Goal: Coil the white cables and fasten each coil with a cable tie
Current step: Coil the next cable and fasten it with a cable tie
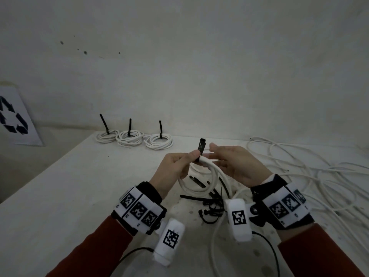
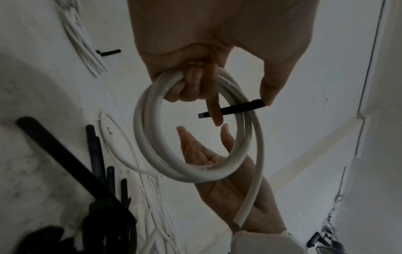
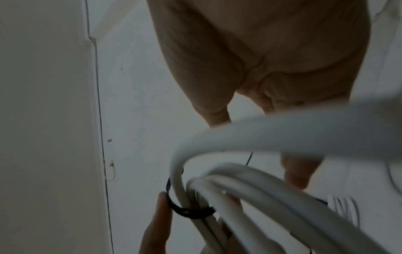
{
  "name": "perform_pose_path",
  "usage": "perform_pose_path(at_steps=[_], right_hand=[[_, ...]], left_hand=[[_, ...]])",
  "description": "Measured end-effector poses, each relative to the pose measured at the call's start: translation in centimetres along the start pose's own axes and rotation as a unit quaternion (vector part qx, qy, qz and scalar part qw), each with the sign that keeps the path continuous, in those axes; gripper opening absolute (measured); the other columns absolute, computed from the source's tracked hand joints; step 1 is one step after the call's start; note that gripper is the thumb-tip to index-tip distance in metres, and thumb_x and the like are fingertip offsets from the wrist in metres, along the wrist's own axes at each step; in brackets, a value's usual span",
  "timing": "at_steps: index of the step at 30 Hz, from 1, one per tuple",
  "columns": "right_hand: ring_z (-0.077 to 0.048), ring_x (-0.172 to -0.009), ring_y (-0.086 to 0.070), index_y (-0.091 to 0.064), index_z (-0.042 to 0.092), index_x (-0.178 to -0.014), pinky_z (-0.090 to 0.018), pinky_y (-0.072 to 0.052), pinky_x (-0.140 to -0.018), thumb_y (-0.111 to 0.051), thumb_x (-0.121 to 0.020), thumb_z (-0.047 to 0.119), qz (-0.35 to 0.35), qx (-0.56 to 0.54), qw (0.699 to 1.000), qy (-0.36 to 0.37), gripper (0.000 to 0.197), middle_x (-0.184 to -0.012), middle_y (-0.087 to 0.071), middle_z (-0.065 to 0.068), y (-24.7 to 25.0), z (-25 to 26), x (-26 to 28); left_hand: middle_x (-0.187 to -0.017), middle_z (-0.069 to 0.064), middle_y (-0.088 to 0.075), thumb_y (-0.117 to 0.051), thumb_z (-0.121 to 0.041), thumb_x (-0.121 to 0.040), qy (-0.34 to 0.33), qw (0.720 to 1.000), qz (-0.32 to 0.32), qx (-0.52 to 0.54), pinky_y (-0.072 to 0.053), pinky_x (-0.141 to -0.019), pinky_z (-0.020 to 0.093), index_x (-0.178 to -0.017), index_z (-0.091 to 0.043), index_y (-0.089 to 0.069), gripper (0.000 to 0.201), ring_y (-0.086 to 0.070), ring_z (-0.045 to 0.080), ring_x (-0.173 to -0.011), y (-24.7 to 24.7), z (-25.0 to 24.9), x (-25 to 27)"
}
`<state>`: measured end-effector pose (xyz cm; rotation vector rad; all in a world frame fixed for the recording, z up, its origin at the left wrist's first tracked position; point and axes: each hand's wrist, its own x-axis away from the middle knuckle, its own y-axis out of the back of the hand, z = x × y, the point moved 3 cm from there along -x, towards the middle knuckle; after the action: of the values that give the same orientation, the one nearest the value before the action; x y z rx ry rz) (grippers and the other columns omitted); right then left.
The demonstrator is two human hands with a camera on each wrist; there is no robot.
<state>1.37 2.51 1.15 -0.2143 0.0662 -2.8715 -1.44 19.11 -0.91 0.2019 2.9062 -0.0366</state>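
Observation:
My left hand (image 1: 191, 158) holds a small white cable coil (image 1: 199, 186) up over the table. Its fingers (image 2: 191, 82) curl round the top of the coil (image 2: 195, 175). The thumb presses a black cable tie (image 1: 201, 145) against the strands. That tie (image 3: 189, 211) loops round the bundle (image 3: 239, 189), and its free end (image 2: 239, 108) sticks out across the ring. My right hand (image 1: 225, 156) is just right of the coil with straight fingers, holding nothing. Its open palm (image 2: 202, 151) shows through the ring. The coil's loose tail hangs over my right wrist.
Three tied coils (image 1: 133, 137) lie in a row at the table's back edge, tie ends sticking up. A pile of loose black ties (image 1: 209, 200) lies under my hands. Tangled white cables (image 1: 299, 176) spread over the right side. A recycling-sign sheet (image 1: 14, 116) leans at far left.

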Motion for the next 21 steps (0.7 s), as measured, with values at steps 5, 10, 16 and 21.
perform_pose_path(at_steps=[5,10,16,21], right_hand=[[-0.022,-0.067,-0.071,-0.064,-0.004,-0.097,-0.024,-0.057,-0.059,-0.070,-0.081,0.003,-0.044,-0.094,0.991,0.083,0.019,-0.089,-0.071,-0.021,-1.1,0.1,0.5],[-0.014,-0.056,-0.067,-0.070,0.001,-0.080,-0.018,-0.053,-0.057,-0.074,-0.076,-0.005,-0.095,0.038,0.972,0.211,0.008,-0.070,-0.071,-0.010,-1.4,0.8,1.1],[-0.012,-0.057,-0.068,-0.074,0.013,-0.070,-0.018,-0.053,-0.060,-0.079,-0.075,0.005,-0.122,0.168,0.938,0.277,0.011,-0.062,-0.071,0.002,-1.7,1.3,1.6],[-0.016,-0.060,-0.069,-0.076,0.013,-0.074,-0.025,-0.056,-0.062,-0.078,-0.076,0.006,-0.136,0.174,0.930,0.294,0.008,-0.065,-0.072,0.000,-2.0,1.3,1.9]], left_hand=[[-0.051,-0.008,-0.027,-0.060,-0.047,-0.070,0.035,0.998,0.041,0.043,-0.022,-0.052,0.024,-0.050,-0.024,-0.066,0.031,-0.024,0.009,-0.050,-0.7,0.5,0.0],[-0.054,-0.006,-0.025,-0.065,-0.051,-0.062,0.073,0.990,0.051,0.107,-0.018,-0.051,0.023,-0.064,-0.011,-0.071,0.040,-0.022,0.008,-0.050,-0.8,0.9,-0.3],[-0.046,-0.012,-0.033,-0.054,-0.045,-0.078,0.077,0.991,0.045,0.099,-0.020,-0.050,0.022,-0.068,-0.010,-0.068,0.040,-0.022,0.008,-0.047,-0.9,0.6,-0.1],[-0.049,-0.009,-0.025,-0.061,-0.051,-0.071,0.092,0.989,0.043,0.108,-0.019,-0.051,0.023,-0.070,-0.009,-0.070,0.043,-0.022,0.007,-0.046,-0.5,0.8,-0.3]])
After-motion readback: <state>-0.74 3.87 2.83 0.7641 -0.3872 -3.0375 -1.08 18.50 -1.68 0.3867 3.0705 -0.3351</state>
